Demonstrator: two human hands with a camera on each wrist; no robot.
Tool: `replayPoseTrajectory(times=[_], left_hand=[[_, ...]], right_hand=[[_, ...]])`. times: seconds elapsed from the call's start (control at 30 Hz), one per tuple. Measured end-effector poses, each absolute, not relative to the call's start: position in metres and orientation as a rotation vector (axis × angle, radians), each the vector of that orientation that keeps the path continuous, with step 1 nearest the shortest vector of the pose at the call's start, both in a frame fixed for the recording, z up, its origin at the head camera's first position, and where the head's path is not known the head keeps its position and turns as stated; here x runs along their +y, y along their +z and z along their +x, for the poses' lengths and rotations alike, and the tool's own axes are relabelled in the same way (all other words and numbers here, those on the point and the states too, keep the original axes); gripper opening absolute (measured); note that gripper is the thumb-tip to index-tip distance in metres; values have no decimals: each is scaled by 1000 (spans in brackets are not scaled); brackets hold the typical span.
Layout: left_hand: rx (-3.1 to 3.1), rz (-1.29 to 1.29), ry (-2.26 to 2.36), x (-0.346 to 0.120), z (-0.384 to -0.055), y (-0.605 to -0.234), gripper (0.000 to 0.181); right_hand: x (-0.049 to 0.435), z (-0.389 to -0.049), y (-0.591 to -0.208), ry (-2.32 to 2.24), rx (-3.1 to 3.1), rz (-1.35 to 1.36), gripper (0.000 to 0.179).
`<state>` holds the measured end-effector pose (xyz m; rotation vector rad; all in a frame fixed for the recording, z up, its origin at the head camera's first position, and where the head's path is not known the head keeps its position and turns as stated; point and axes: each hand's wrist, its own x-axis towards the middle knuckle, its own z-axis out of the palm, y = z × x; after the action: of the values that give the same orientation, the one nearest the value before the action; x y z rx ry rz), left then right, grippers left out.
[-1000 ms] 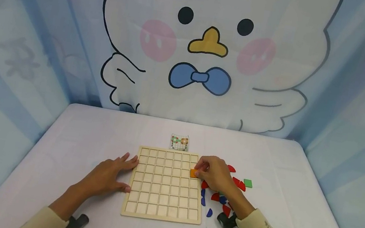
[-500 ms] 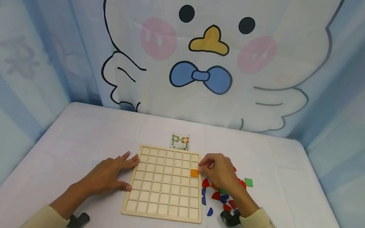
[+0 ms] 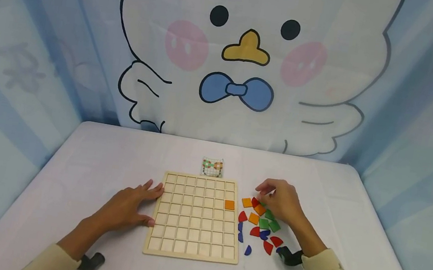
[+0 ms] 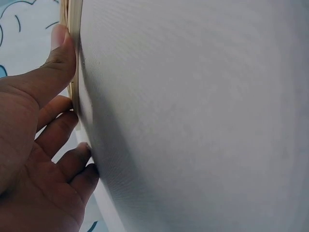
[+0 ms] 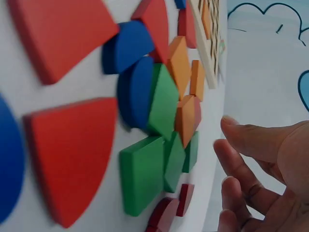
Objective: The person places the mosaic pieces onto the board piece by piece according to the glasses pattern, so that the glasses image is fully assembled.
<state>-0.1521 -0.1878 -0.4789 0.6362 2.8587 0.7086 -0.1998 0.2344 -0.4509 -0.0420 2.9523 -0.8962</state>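
Note:
A wooden grid board (image 3: pixel 188 235) lies on the table, with one orange square tile (image 3: pixel 229 205) in a cell of its rightmost column. My left hand (image 3: pixel 127 208) rests along the board's left edge, fingers spread and the thumb touching the rim, as the left wrist view also shows. To the right of the board my right hand (image 3: pixel 282 202) hovers over the loose pieces and holds nothing; thumb and forefinger stand apart in the right wrist view. Beneath and near it lie green square tiles (image 5: pixel 141 175), further orange tiles (image 3: pixel 253 218) and red quarter-circle pieces (image 5: pixel 72 159).
A small card (image 3: pixel 212 167) printed with a coloured grid pattern lies just behind the board. Blue half-circle pieces (image 3: pixel 248 250) lie by the board's right edge. A printed curtain (image 3: pixel 234 123) hangs behind the table.
My right hand has let go of the orange tile, which now lies in its cell, and has moved right, off the board and over the loose pieces. The left hand has stayed put.

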Motion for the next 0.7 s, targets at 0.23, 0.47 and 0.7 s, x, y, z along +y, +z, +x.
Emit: replayPoseTrajectory(times=[0.23, 0.47, 0.7], left_hand=[[2866, 641, 698, -188, -152, -479, 94], [2866, 645, 703, -188, -152, -481, 94], [2865, 637, 701, -188, -152, -480, 94]], right_hand=[[235, -197, -462, -887, 2919, -71, 17], [231, -197, -465, -779, 2923, -98, 20], [234, -200, -465, -714, 2946, -157, 12]])
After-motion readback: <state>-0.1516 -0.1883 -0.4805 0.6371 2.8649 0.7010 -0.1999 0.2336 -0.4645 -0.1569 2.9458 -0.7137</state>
